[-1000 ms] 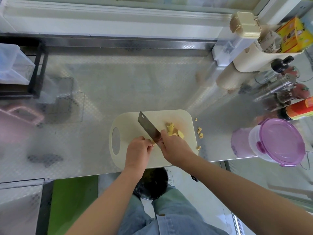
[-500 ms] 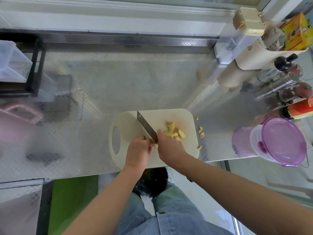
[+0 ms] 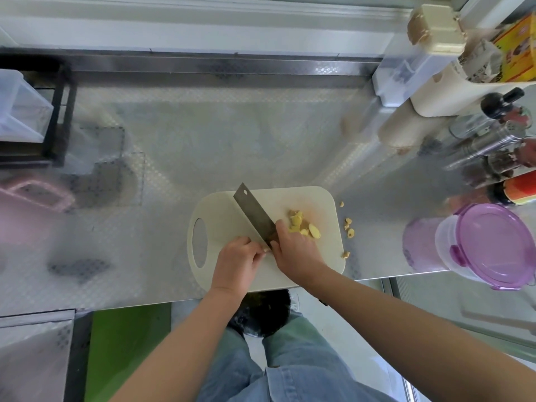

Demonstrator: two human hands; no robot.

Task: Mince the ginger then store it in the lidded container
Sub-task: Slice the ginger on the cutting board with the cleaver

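Bare left hand (image 3: 237,262) and right hand (image 3: 295,253), bare forearms (image 3: 406,323), faded light-blue jeans (image 3: 290,372).

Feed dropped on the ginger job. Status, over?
Right hand grips cleaver, left hand curled by blade, hold unclear. Ginger coarse chunks on board, strays on counter. Container lidded, nothing blocking.

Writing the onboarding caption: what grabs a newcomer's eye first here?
The cleaver held in the right hand slants across the cream cutting board at centre, yellow ginger chunks heaped to its right. Stray bits lie off the board on the steel counter; the purple-lidded container stands closed far right.
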